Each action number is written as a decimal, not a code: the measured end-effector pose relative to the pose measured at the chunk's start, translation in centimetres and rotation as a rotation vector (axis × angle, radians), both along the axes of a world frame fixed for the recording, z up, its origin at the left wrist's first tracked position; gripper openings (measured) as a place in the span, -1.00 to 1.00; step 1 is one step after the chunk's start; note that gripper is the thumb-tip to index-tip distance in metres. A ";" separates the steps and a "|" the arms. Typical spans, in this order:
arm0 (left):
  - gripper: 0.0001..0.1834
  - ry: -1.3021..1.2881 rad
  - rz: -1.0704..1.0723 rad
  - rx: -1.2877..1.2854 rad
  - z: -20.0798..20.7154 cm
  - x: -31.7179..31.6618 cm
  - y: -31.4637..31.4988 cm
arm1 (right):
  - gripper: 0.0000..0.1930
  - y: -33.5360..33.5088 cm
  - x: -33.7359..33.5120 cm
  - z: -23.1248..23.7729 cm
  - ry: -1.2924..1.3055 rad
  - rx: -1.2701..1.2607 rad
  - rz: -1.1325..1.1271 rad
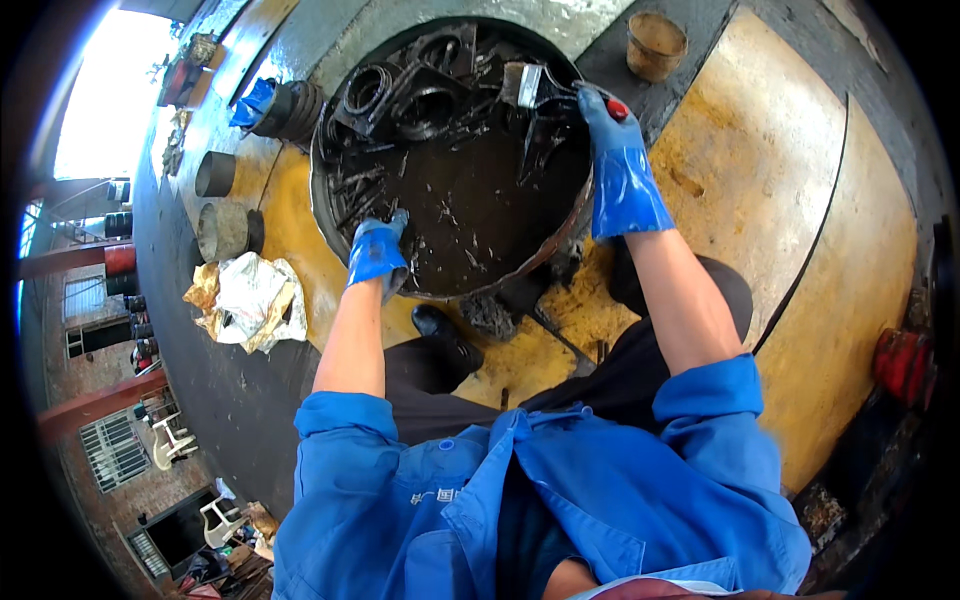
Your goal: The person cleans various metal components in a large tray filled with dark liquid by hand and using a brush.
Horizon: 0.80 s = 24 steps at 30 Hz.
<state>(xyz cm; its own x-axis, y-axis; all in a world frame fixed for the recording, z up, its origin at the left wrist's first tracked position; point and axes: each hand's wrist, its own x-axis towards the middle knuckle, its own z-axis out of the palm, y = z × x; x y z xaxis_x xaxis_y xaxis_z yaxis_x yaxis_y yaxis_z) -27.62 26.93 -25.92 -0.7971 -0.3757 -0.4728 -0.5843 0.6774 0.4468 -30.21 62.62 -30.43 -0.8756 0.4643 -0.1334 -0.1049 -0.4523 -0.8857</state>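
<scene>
A round dark basin (318,190) of black, oily liquid stands in front of me. Blackened metal parts (425,110), some ring-shaped, are piled along its far side. My right hand (607,135), in a blue glove, grips a paintbrush (528,86) at the basin's right rim. The brush's pale bristles and metal band point left over the parts, and its red handle end shows by my thumb. My left hand (380,245), also gloved in blue, is at the basin's near left edge. Its fingers look curled together over the dark liquid; what they hold, if anything, is hidden.
A dirty tan bucket (656,46) stands beyond the basin on the right. To the left lie a crumpled white sack (255,300), short metal cylinders (222,230) and a stack of dark rings (288,112). Yellow-stained plates (760,150) cover the floor. My shoe (445,335) is close below the basin.
</scene>
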 end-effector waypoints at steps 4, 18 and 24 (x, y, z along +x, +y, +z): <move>-0.43 0.004 0.110 0.098 0.7 0.7 -0.8 | -0.69 -1.4 0.0 3.0 -0.094 0.210 -0.012; -0.08 -0.291 -0.242 -0.436 -3.9 -2.2 -4.8 | -0.74 -4.0 -17.7 5.0 -0.143 -0.148 0.279; -0.18 -0.267 -0.256 -0.415 -4.2 -1.2 -3.2 | -0.67 -2.0 -22.1 -0.3 -0.337 0.070 0.608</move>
